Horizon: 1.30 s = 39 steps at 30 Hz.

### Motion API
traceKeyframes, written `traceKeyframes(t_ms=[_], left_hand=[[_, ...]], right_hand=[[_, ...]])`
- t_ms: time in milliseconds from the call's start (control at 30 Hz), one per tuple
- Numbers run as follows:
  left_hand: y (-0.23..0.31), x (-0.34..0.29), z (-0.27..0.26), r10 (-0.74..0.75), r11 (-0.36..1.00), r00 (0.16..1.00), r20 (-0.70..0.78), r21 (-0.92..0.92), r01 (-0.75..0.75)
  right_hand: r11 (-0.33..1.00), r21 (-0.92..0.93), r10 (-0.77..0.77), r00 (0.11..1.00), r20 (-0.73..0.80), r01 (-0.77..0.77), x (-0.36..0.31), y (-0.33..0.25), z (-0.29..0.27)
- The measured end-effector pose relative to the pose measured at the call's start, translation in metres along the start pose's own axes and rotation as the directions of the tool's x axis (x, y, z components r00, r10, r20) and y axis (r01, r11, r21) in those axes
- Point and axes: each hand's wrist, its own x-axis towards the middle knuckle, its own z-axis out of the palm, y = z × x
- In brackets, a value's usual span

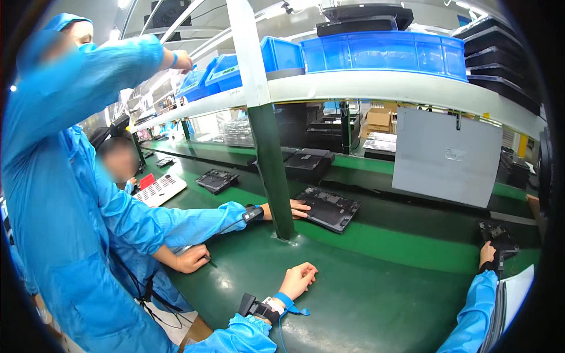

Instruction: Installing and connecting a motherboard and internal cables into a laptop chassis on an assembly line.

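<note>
My left hand (299, 279) rests on the green bench top (365, 282), its fingers loosely curled in with nothing visible in them. A blue wrist strap (285, 302) with a cord is around that wrist, beside a black strapped-on device (253, 306). At the far right, my right hand (487, 254) is at the near left edge of a dark open laptop base (499, 237), fingers closed on that edge. Part of the grip is hidden by the hand itself.
A co-worker's hand (294, 210) lies on another laptop base (329, 207); their other hand (193, 259) holds a thin dark tool. Another person's arm (118, 65) reaches toward blue bins (223, 70). A green post (271, 170) stands mid-bench. A grey board (446, 156) hangs from the shelf.
</note>
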Motion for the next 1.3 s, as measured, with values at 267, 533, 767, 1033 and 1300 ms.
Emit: traceKeyframes(t_ms=[267,533,767,1033,1300], left_hand=[[-0.009,0.004,-0.005,0.032,0.999,0.997,-0.067,0.017,-0.031],[-0.004,-0.008,0.024,0.112,0.921,0.984,0.139,-0.386,-0.050],[0.062,-0.065,0.067,0.050,0.296,0.687,0.724,-0.668,0.683],[0.055,-0.078,0.037,0.134,0.320,0.829,0.543,-0.815,0.483],[0.019,-0.101,-0.053,0.057,0.484,0.755,0.653,-0.680,0.551]], right_hand=[[0.972,0.190,-0.145,0.989,0.028,0.137,0.037,-0.024,-0.250],[0.865,0.284,-0.436,0.900,0.017,0.414,-0.031,-0.029,-0.500],[0.835,0.165,-0.510,0.851,-0.123,0.525,-0.141,-0.089,-0.635],[0.681,0.278,-0.645,0.735,-0.209,0.677,-0.193,-0.124,-0.722],[0.149,0.916,-0.625,0.754,-0.205,0.373,-0.201,-0.088,-0.730]])
